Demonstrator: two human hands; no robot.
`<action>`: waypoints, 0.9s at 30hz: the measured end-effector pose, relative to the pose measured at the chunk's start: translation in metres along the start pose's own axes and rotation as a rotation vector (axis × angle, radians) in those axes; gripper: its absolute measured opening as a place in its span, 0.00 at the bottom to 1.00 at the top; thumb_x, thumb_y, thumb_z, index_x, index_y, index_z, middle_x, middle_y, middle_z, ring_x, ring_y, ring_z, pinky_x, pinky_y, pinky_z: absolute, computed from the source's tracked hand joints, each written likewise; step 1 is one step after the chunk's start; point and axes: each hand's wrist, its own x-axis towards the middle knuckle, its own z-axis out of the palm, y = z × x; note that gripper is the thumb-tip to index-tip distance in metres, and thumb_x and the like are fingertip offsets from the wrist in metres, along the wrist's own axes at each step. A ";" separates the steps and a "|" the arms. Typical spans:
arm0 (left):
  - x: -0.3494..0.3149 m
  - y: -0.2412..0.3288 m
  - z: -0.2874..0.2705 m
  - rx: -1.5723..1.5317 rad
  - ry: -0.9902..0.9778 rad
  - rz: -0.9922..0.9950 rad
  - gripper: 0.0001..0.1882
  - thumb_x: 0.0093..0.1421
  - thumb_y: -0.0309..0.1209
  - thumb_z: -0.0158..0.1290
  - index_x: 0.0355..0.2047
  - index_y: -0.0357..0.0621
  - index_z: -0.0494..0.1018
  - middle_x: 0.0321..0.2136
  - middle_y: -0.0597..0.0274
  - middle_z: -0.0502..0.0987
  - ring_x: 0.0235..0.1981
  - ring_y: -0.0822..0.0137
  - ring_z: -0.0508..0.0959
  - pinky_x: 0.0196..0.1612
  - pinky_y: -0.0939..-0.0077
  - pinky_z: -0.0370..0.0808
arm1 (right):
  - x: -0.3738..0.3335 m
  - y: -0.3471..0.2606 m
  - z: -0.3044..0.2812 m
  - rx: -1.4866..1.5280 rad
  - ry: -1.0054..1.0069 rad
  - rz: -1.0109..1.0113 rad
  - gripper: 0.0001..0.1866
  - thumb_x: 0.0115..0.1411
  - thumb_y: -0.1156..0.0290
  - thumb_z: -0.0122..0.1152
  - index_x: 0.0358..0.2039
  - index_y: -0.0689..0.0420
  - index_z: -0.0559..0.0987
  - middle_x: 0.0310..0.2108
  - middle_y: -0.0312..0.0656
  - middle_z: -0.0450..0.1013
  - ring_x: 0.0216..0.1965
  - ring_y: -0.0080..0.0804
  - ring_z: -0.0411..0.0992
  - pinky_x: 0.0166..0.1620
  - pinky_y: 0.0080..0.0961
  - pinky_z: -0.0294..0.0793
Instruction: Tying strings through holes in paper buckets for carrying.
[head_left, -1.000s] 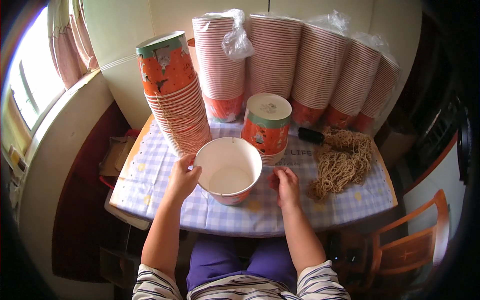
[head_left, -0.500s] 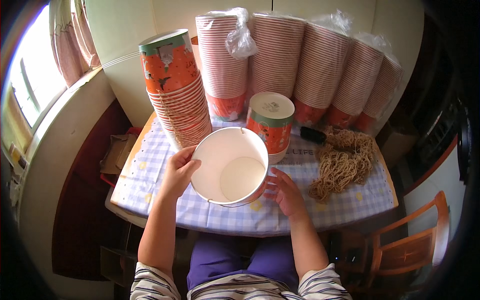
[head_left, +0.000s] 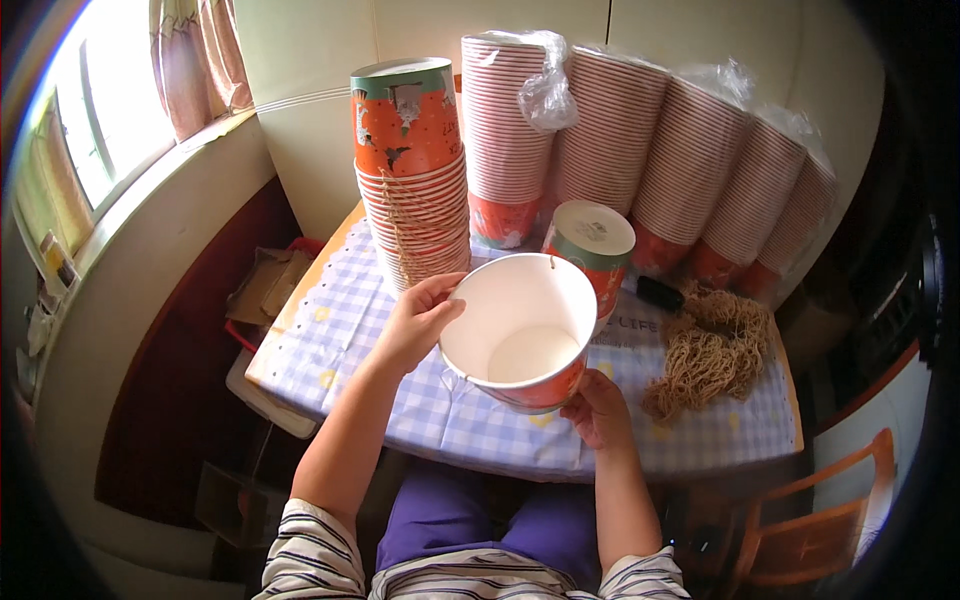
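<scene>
A white-lined paper bucket [head_left: 478, 330] with an orange printed outside is tilted in front of me, its mouth facing up toward me. Thin twine is knotted through its rim at the far side, and a bit of it shows at the near left. My left hand [head_left: 420, 325] grips the left rim, thumb inside. Against the bucket's lower right side, my right hand [head_left: 600, 410] has its fingers curled in a pinch; what lies between them is hidden. Just behind stands an upside-down orange and green bucket [head_left: 594, 230]. A tangled bundle of tan twine [head_left: 715, 355] lies to the right.
Upside-down nested buckets with twine handles form a tall stack [head_left: 410, 150] at the back left. Several plastic-wrapped bucket stacks [head_left: 610, 130] line the wall. A black object [head_left: 660, 294] touches the twine. A checked cloth [head_left: 420, 425] covers the table; a wooden chair [head_left: 815, 520] stands right.
My right hand has gone from spread fingers beside the bucket to a pinch at its lower side. The bucket tips a little more, and the whole view has shifted.
</scene>
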 end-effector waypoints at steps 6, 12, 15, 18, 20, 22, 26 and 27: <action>-0.018 -0.003 0.004 0.655 0.058 0.395 0.18 0.65 0.39 0.46 0.45 0.38 0.74 0.50 0.51 0.69 0.53 0.61 0.67 0.54 0.67 0.66 | -0.001 0.004 -0.009 0.123 -0.029 0.008 0.10 0.57 0.64 0.62 0.35 0.55 0.74 0.30 0.38 0.76 0.23 0.22 0.73 0.21 0.16 0.67; -0.037 0.016 0.006 0.538 -0.256 0.294 0.12 0.61 0.32 0.51 0.42 0.39 0.75 0.38 0.51 0.77 0.43 0.56 0.76 0.46 0.67 0.71 | -0.009 0.009 -0.014 0.126 -0.050 0.027 0.09 0.60 0.65 0.58 0.39 0.55 0.75 0.29 0.35 0.76 0.23 0.21 0.71 0.19 0.16 0.63; -0.039 0.016 0.004 0.619 -0.247 0.380 0.11 0.58 0.28 0.54 0.40 0.38 0.76 0.33 0.52 0.78 0.36 0.58 0.78 0.42 0.69 0.74 | -0.013 0.008 -0.016 0.185 -0.017 0.082 0.09 0.61 0.66 0.57 0.39 0.56 0.75 0.31 0.35 0.75 0.25 0.20 0.71 0.19 0.15 0.62; -0.041 0.014 0.001 0.671 -0.289 0.357 0.10 0.56 0.26 0.56 0.38 0.38 0.76 0.32 0.54 0.79 0.34 0.60 0.79 0.39 0.70 0.74 | -0.015 0.006 -0.016 0.203 -0.051 0.106 0.12 0.59 0.65 0.60 0.38 0.59 0.74 0.31 0.38 0.76 0.26 0.22 0.73 0.21 0.16 0.67; -0.042 0.014 0.001 0.681 -0.297 0.374 0.09 0.56 0.25 0.57 0.38 0.38 0.76 0.31 0.55 0.80 0.33 0.61 0.80 0.38 0.71 0.75 | -0.017 0.006 -0.016 0.211 -0.065 0.103 0.12 0.60 0.65 0.60 0.38 0.59 0.74 0.31 0.38 0.76 0.26 0.22 0.73 0.21 0.16 0.68; -0.043 0.018 0.003 0.706 -0.329 0.397 0.11 0.53 0.25 0.56 0.37 0.38 0.78 0.31 0.53 0.79 0.31 0.59 0.80 0.36 0.70 0.76 | -0.018 0.006 -0.016 0.220 -0.079 0.099 0.12 0.60 0.65 0.59 0.39 0.59 0.74 0.32 0.38 0.76 0.27 0.21 0.73 0.22 0.16 0.68; -0.047 0.025 0.005 0.676 -0.342 0.362 0.10 0.51 0.24 0.56 0.35 0.38 0.78 0.29 0.54 0.79 0.30 0.59 0.79 0.35 0.69 0.76 | -0.020 0.006 -0.015 0.217 -0.052 0.116 0.12 0.61 0.65 0.58 0.39 0.59 0.74 0.33 0.37 0.76 0.27 0.21 0.74 0.22 0.15 0.69; -0.048 0.027 0.007 0.700 -0.346 0.328 0.09 0.50 0.24 0.57 0.34 0.38 0.78 0.29 0.54 0.79 0.29 0.59 0.79 0.35 0.69 0.76 | -0.020 0.006 -0.015 0.218 -0.048 0.121 0.12 0.61 0.65 0.58 0.39 0.58 0.74 0.33 0.37 0.76 0.27 0.21 0.74 0.23 0.15 0.69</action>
